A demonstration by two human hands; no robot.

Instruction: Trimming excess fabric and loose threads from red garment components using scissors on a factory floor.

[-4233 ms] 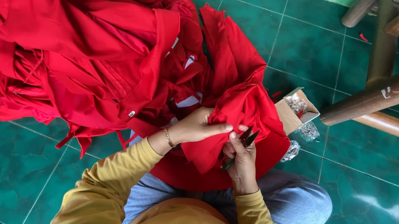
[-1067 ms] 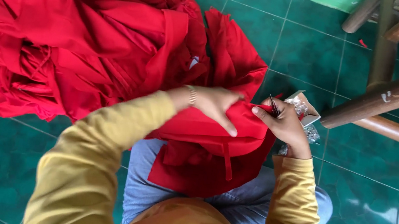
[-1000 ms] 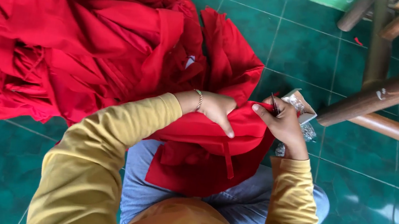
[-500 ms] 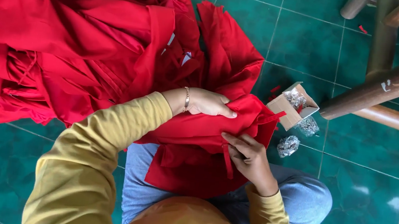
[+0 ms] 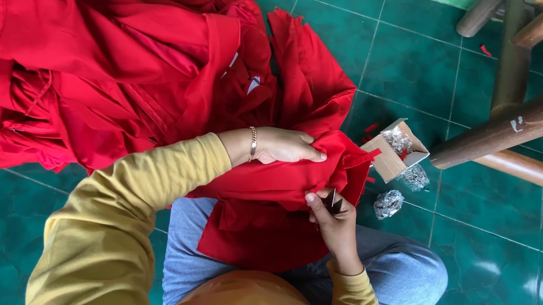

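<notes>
We sit in what looks like a small home garment workshop: a green tiled floor [image 5: 496,252], a big heap of red garments [image 5: 88,58], wooden furniture legs [image 5: 534,124], a small cardboard box [image 5: 394,151] of metal bits.

I see the left hand [image 5: 284,147] pressing red cloth [image 5: 281,182] on the lap; the right hand [image 5: 336,220] grips a small dark tool [image 5: 332,200] against it.
</notes>
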